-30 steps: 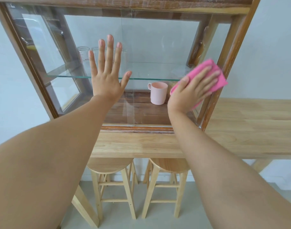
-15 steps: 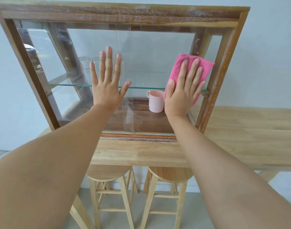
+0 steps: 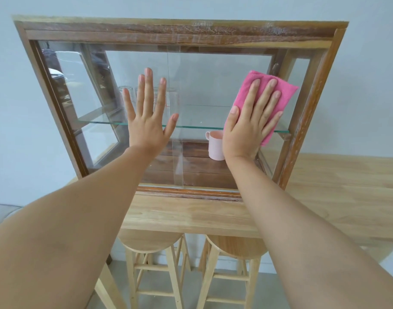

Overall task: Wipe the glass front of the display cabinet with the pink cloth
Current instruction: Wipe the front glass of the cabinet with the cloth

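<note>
The pink cloth (image 3: 278, 91) is seen folded flat against the right-hand pane of the glass front (image 3: 213, 85), upper half, just beside the right post of the wooden frame (image 3: 309, 112). It is pinned there by the right hand (image 3: 250, 121), palm down, fingers (image 3: 267, 97) extended and slightly fanned over the fabric; nothing is pinched. The cloth is judged soft, light and limp, likely to bunch or slide out unless flat palm pressure is maintained; hold is best taken across its middle, as now. The glass is judged stiff, smooth and fragile, so moderate, even pressure is advised.

The left hand (image 3: 147, 121) is laid open on the left pane, fingers spread wide, apparently bracing the display cabinet (image 3: 180, 30); contact with the glass cannot be confirmed.

Cabinet contents: clear drinking glasses (image 3: 128, 94) are noted on the glass shelf (image 3: 197, 127), partly hidden behind the left hand. A pale pink mug (image 3: 214, 146) stands on the wooden floor below, partly hidden by the right wrist.

The cabinet rests on a light wooden counter (image 3: 336, 186); two stools (image 3: 149, 241) are tucked beneath.
</note>
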